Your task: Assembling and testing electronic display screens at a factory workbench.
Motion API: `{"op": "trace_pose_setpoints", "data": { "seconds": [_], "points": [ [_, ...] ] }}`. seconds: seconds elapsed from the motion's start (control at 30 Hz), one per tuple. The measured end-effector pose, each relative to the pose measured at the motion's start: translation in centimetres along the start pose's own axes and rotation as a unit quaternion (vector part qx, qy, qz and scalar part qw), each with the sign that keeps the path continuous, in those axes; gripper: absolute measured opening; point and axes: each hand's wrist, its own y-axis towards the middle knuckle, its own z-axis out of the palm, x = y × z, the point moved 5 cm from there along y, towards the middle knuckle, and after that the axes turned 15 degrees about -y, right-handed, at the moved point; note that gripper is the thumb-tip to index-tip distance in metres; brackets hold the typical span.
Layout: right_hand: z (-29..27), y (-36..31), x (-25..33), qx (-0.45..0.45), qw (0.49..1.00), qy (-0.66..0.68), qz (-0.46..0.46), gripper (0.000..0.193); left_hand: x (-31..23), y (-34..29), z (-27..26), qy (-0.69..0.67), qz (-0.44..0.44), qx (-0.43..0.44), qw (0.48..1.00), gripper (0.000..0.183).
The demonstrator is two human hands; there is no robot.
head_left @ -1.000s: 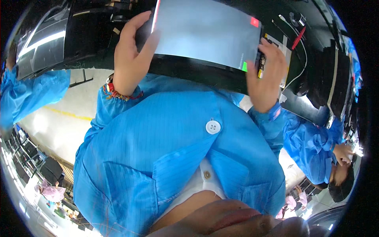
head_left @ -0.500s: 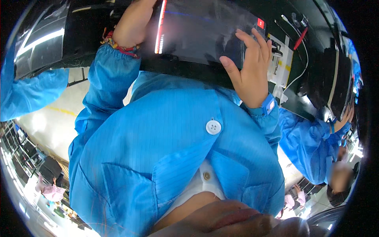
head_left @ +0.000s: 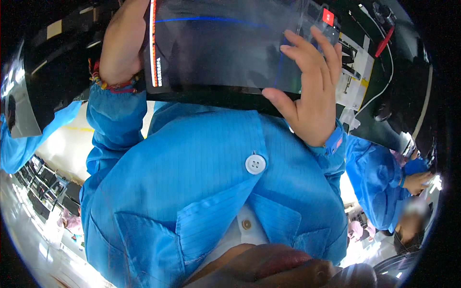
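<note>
A wide, glossy dark flat panel [head_left: 216,55] lies in front of me at the top of the view, its far side cut off. A white and red printed strip [head_left: 153,53] runs along its left edge, and a red label [head_left: 328,17] shows near its far right corner. At the panel's left side is my left hand [head_left: 126,45]; its fingers are out of view past the top edge. My right hand [head_left: 314,86] is over the panel's right end, fingers spread and thumb pointing left. I cannot tell whether those fingertips touch the surface.
To the right, a white plate with yellow tape [head_left: 355,91] bears a dark metal fixture. Beyond it are a white cable [head_left: 391,62] and a red-handled tool [head_left: 384,42]. A co-worker in a blue sleeve [head_left: 372,165] is at the right; another blue sleeve [head_left: 43,132] shows at the left.
The panel and my left hand now appear farther left and lower, and more of the panel shows. My right hand sits slightly lower and to the right, its fingers still spread.
</note>
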Motion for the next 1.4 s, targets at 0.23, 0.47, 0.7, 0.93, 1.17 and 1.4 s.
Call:
{"op": "trace_pose_setpoints", "data": {
  "seconds": [0.23, 0.47, 0.7, 0.93, 1.17, 1.4],
  "points": [
    [-2.4, -1.4, -5.9, -0.181, 0.978, 0.094, 0.048, 0.043, -0.1, -0.1, -2.8, 0.031, 0.013, -0.073, 0.997, 0.055],
    [-1.0, -3.7, -18.4, 0.007, 0.950, 0.163, 0.265, 0.026, -0.8, -0.1, -1.0, 0.045, 0.029, -0.088, 0.995, 0.055],
    [1.4, -2.2, -20.6, 0.139, 0.966, 0.096, 0.193, 0.024, -1.1, 0.1, -2.2, 0.038, 0.036, -0.072, 0.996, 0.051],
    [0.9, -0.9, -20.3, 0.172, 0.961, 0.098, 0.192, 0.022, -1.6, 0.7, -2.3, 0.019, 0.002, -0.035, 0.999, 0.059],
    [2.1, -1.4, -22.2, 0.204, 0.962, 0.049, 0.174, 0.025, -1.7, 0.2, -1.5, -0.007, -0.019, -0.009, 1.000, 0.062],
    [2.3, -1.3, -22.7, 0.224, 0.957, 0.058, 0.172, 0.025, -1.9, 0.1, -2.0, 0.049, 0.027, -0.024, 0.998, 0.062]
  ]
}}
